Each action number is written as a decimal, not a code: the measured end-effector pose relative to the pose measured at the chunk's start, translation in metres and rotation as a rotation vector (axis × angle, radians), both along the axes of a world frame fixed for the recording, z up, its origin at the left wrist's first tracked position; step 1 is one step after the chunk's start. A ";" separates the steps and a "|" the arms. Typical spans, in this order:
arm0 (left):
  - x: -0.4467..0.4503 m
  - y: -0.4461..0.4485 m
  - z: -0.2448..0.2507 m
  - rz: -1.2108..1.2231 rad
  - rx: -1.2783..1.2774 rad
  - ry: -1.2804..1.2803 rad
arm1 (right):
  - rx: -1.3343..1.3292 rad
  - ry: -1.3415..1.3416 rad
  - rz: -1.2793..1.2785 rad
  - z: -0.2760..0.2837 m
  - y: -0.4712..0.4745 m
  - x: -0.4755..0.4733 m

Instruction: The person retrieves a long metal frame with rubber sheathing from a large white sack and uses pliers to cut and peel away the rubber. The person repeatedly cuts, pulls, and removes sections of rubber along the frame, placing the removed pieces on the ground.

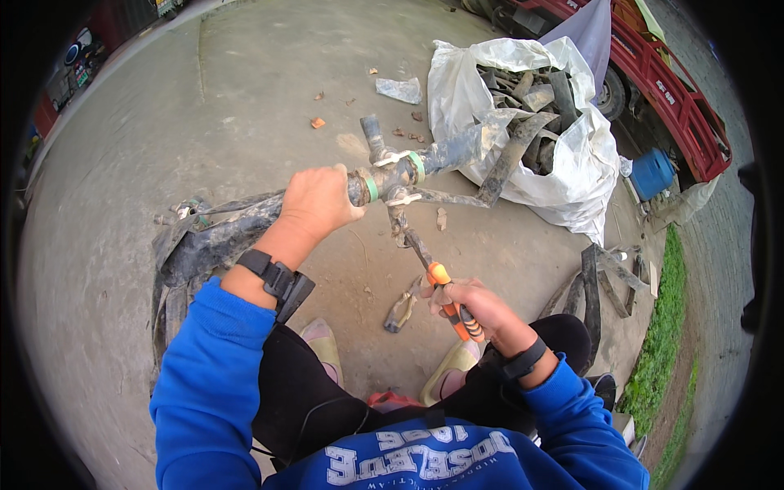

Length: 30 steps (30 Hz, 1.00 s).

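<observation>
My left hand [321, 199] grips a muddy black flat hose [223, 239] beside a dirty pipe fitting [392, 176]. Green clamp bands [372, 190] circle the joint on either side of the fitting's middle. Two side branches with white valve handles [404, 199] stick out, one away from me and one towards me. In my right hand [478, 301] are pliers with orange and black handles [439, 274]. Their jaws reach the end of the near branch [399, 228]; whether they bite on it is hard to see. A second, worn pair of pliers [402, 306] lies on the ground between my feet.
A white plastic sack [588, 184] full of black hose scraps stands ahead to the right. More hose strips [591, 294] lie at right, and a hose pile [174, 306] at left. Beyond are a blue bucket [653, 174] and a red cargo vehicle [686, 110].
</observation>
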<state>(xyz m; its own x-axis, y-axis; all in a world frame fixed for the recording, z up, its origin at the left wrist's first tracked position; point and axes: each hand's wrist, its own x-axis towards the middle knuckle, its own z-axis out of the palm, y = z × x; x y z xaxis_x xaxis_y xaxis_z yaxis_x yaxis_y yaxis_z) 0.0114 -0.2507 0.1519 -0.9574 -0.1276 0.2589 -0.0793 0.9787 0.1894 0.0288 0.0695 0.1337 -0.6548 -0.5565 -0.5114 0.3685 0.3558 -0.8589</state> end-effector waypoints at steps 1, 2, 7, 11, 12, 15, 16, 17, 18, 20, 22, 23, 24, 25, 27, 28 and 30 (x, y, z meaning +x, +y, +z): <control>-0.001 0.002 -0.001 0.000 0.002 0.004 | 0.030 -0.026 -0.018 -0.001 -0.001 0.001; -0.001 0.003 -0.001 0.000 0.003 0.007 | 0.042 -0.033 -0.019 -0.001 -0.003 0.001; 0.001 0.007 0.006 -0.011 -0.018 -0.033 | 0.098 0.036 -0.077 -0.008 -0.015 0.005; 0.002 0.011 0.011 -0.003 -0.028 -0.045 | 0.147 0.070 -0.073 -0.004 -0.026 0.010; 0.002 0.012 0.011 -0.001 -0.028 -0.048 | 0.161 0.089 -0.059 -0.003 -0.029 0.012; 0.001 0.011 0.007 -0.006 -0.036 -0.031 | 0.181 0.115 -0.026 0.002 -0.040 0.018; 0.000 0.011 0.005 -0.015 -0.044 -0.006 | 0.148 0.109 -0.063 0.001 -0.045 0.022; 0.000 0.011 0.003 -0.025 -0.051 0.019 | 0.156 0.104 -0.067 0.001 -0.050 0.024; -0.001 0.009 0.001 -0.037 -0.051 0.018 | 0.151 0.113 -0.064 0.000 -0.054 0.024; -0.001 0.007 -0.002 -0.060 -0.055 0.015 | 0.140 0.120 -0.062 0.000 -0.055 0.022; -0.001 0.006 -0.003 -0.067 -0.062 0.015 | 0.150 0.119 -0.064 -0.001 -0.053 0.020; -0.001 0.006 -0.002 -0.068 -0.068 0.015 | 0.217 0.199 -0.029 -0.002 -0.050 0.019; -0.002 0.005 -0.001 -0.047 -0.059 -0.015 | 0.311 0.284 0.008 -0.003 -0.048 0.018; -0.002 0.005 0.001 -0.026 -0.049 -0.045 | 0.422 0.391 0.047 -0.005 -0.046 0.017; -0.003 0.004 0.005 0.016 -0.041 -0.111 | 0.386 0.485 0.013 -0.010 -0.042 0.021; -0.003 0.004 0.007 0.036 -0.042 -0.147 | 0.368 0.547 0.003 -0.014 -0.040 0.024; -0.004 0.003 0.010 0.060 -0.038 -0.195 | 0.335 0.964 0.068 -0.019 -0.037 0.025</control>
<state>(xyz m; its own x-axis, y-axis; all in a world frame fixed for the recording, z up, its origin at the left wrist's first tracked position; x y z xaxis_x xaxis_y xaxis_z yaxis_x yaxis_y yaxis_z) 0.0078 -0.2474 0.1615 -0.9808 -0.1801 0.0752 -0.1696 0.9772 0.1280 0.0542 0.0324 0.1143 -0.8423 -0.5329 0.0807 -0.4567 0.6262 -0.6319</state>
